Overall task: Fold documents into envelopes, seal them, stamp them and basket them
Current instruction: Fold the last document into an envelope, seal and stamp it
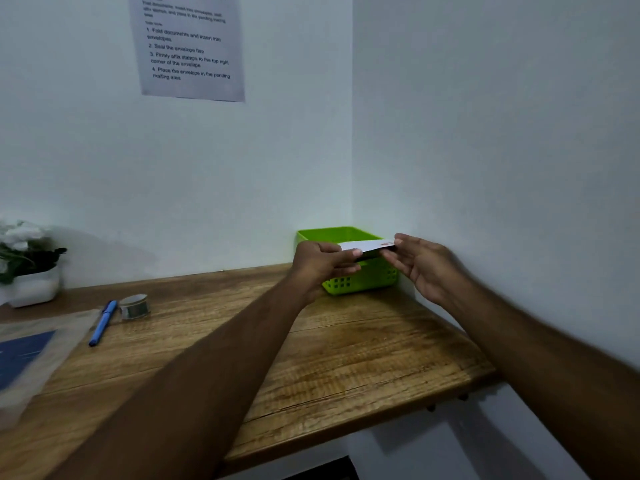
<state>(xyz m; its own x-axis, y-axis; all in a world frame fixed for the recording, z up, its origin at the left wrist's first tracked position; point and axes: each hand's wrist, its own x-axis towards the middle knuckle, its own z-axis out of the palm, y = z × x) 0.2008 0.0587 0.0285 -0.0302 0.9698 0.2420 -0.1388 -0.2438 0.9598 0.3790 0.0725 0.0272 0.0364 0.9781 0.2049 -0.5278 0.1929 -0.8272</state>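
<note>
The left hand (322, 263) pinches the left end of a flat white paper envelope (365, 244), thumb on top and fingers curled beneath. The right hand (427, 268) takes the opposite end, with its thumb tip on the upper face, fingers under it and palm turned inward. Its hold looks the lighter of the two. A small red stamp (385, 243) shows near the envelope's right end, so sealing and stamping appear done and basketing seems to be the step in hand.

The envelope is held roughly level in the air, just above the lime-green slotted plastic basket (360, 282). The basket sits in the far right corner of the brown wooden worktop (346, 344), close to both walls. What it already holds cannot be seen.

The likely slip is an uneven release. If one hand lets go first, the envelope could tip, catch on the basket's rim and rest propped there, or slide out onto the worktop. The side wall also crowds the right hand. A firm push down could nudge the light basket.

Well to the left lie a blue plastic pen (102, 322), a small roll of tape (134, 306) and a clear plastic sleeve over a blue sheet (27, 355). A white pot of white flowers (34, 285) stands at the far left.
</note>
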